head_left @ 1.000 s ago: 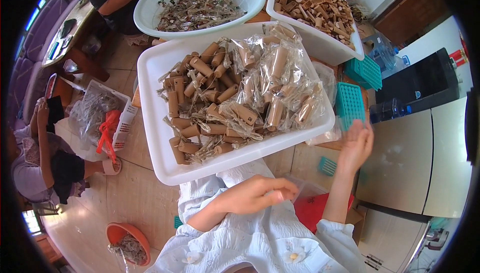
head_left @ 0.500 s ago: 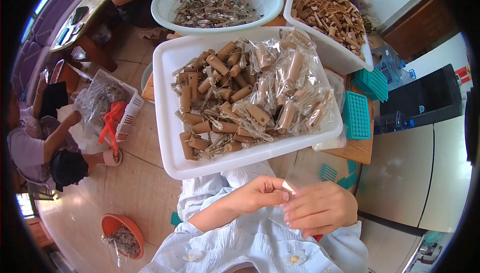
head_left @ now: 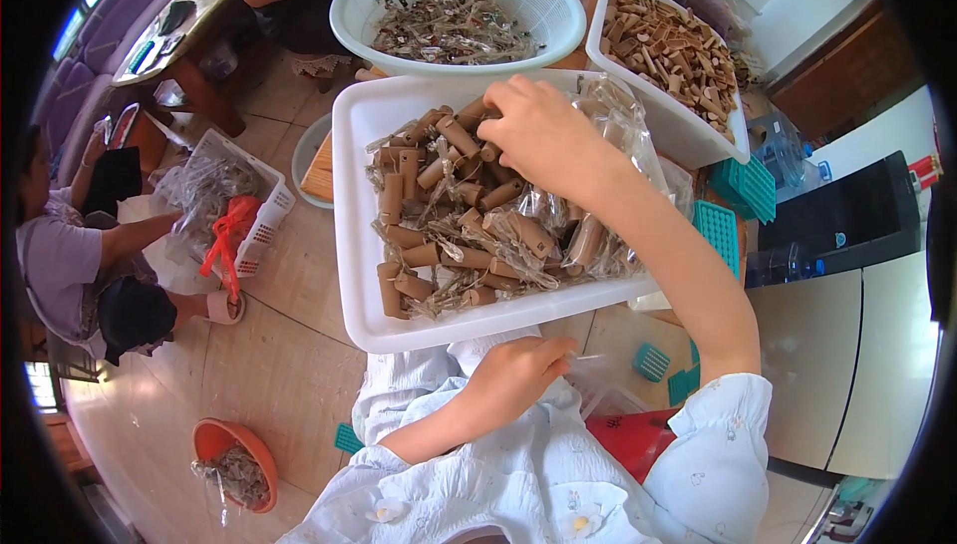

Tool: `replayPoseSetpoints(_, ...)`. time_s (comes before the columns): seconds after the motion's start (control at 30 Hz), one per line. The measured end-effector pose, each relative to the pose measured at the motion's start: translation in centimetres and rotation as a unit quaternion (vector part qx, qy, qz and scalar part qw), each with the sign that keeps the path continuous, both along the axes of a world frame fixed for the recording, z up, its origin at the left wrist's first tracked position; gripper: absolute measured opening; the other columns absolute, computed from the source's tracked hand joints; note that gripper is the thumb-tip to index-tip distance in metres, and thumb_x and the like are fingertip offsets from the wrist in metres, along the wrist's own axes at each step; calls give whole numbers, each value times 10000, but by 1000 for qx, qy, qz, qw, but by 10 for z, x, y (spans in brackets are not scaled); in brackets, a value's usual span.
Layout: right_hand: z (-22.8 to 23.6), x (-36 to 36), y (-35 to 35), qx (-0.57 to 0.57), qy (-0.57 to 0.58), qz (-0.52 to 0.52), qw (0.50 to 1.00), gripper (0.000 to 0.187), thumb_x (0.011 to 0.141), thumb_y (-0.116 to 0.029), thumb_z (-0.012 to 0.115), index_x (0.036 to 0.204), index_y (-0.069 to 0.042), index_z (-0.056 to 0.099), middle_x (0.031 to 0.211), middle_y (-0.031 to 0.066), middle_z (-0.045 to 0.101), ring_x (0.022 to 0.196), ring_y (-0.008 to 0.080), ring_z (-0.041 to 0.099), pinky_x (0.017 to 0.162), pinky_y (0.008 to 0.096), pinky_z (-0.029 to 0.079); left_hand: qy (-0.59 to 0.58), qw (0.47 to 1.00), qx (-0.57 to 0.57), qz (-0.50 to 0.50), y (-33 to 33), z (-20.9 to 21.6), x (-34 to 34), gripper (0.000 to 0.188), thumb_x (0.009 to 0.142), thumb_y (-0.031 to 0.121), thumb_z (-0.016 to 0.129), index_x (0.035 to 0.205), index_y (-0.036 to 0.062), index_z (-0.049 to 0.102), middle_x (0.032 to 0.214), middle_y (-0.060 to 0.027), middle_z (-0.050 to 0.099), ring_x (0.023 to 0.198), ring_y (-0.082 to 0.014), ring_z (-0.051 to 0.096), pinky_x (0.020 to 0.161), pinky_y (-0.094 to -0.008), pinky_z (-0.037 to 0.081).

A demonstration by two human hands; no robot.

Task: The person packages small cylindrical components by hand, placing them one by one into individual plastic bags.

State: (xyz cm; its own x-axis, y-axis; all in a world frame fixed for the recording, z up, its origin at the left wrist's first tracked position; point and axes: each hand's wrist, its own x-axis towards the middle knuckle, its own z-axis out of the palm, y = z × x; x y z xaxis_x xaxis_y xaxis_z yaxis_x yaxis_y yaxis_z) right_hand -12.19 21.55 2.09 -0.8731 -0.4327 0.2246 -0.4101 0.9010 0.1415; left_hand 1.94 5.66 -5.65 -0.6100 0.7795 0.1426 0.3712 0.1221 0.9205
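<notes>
Low in front of my lap, my left hand point(head_left: 520, 376) is closed, pinching a thin clear plastic bag point(head_left: 596, 369) that is hard to see against the floor. My right hand point(head_left: 543, 135) reaches over the far part of a white plastic tray point(head_left: 361, 313). Its fingers are bent down round a brown cylinder point(head_left: 489, 151), with the fingertips partly hidden. Many brown cylinders point(head_left: 392, 199) with small holes and thin cords lie heaped in the tray. Some at the right are wrapped in clear plastic point(head_left: 588, 245), partly covered by my right forearm.
Behind the tray stand a pale round basin point(head_left: 344, 30) of small wrapped pieces and a white bin point(head_left: 733, 145) of brown pieces. Teal racks point(head_left: 718, 230) sit at right. At left, a person point(head_left: 80, 235) works beside a white basket point(head_left: 269, 220); an orange bucket point(head_left: 261, 454) stands on the floor.
My right hand has moved away from my left hand, up and over the tray to the brown cylinders. The left hand stays low with the bag. The view has shifted slightly.
</notes>
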Motion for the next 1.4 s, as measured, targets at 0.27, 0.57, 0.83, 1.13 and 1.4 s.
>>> replayPoseSetpoints(0.27, -18, -21, 7, -41, 2, 139, 989, 95, 703, -94, 578, 792, -61, 571, 908, 70, 535, 885, 234, 511, 794, 353, 411, -58, 966, 132, -214, -45, 39, -23, 114, 737, 84, 620, 838, 34, 602, 751, -86, 587, 709, -244, 568, 637, -332, 463)
replayPoseSetpoints(0.57, 45, 48, -16, -401, -65, 85, 910, 235, 724, -18, 518, 958, -31, 495, 799, 88, 570, 697, 268, 578, 635, 319, 471, -270, 824, 489, 93, -62, 50, -39, 176, 815, 152, 584, 813, -21, 617, 1249, -203, 376, 991, -336, 537, 772, -356, 501)
replayPoseSetpoints(0.83, 46, 104, -23, -362, -57, 139, 920, 363, 652, 21, 607, 992, -70, 519, 838, 84, 566, 709, 241, 569, 614, 314, 474, -438, 737, 513, -30, -57, 36, -29, 274, 867, 207, 512, 844, -57, 578, 1169, -268, 465, 969, -322, 562, 680, -328, 477)
replayPoseSetpoints(1.13, 46, 127, -13, -376, -101, 151, 908, 345, 681, -64, 656, 1005, -68, 539, 867, 76, 553, 756, 252, 573, 645, 321, 482, -393, 789, 472, 29, -50, 41, -28, 260, 838, 232, 558, 814, -22, 610, 1020, -186, 554, 853, -234, 568, 713, -307, 457)
replayPoseSetpoints(1.4, 41, 131, -15, -427, -78, 128, 892, 382, 676, -48, 656, 1040, -68, 540, 904, 87, 557, 765, 256, 573, 657, 319, 481, -388, 841, 375, 27, -47, 36, -25, 290, 829, 252, 577, 811, -33, 626, 931, -147, 599, 766, -165, 539, 697, -279, 423)
